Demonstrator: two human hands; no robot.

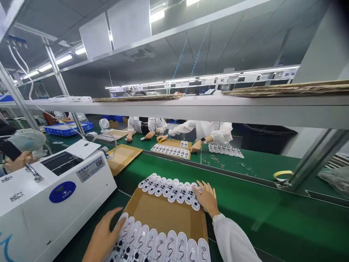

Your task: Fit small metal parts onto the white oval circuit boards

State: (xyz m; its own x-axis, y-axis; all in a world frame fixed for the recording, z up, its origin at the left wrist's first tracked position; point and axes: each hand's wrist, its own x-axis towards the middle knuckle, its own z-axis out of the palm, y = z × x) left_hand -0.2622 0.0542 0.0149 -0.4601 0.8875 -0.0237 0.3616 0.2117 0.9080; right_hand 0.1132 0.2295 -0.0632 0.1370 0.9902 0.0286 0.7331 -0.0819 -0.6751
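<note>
A brown cardboard sheet (166, 213) lies before me with two rows of oval white plastic casings on it. The front row of casings (160, 245) shows circuit boards, round discs and thin dark wires inside. Along the far edge runs the back row of casings (170, 189), packed side by side. My left hand (102, 234) is beside the left end of the front row, thumb and fingers apart; whether it touches the casings is unclear. My right hand (207, 198) rests at the right end of the back row, its fingers stretched out over the last casings.
A white machine (81, 193) stands close on my left. Behind the cardboard runs a green conveyor belt (245, 207). Across it, co-workers' hands (196, 146) work beside more casings (170, 151). A shelf (191, 109) spans overhead, and a metal post (313, 160) stands at right.
</note>
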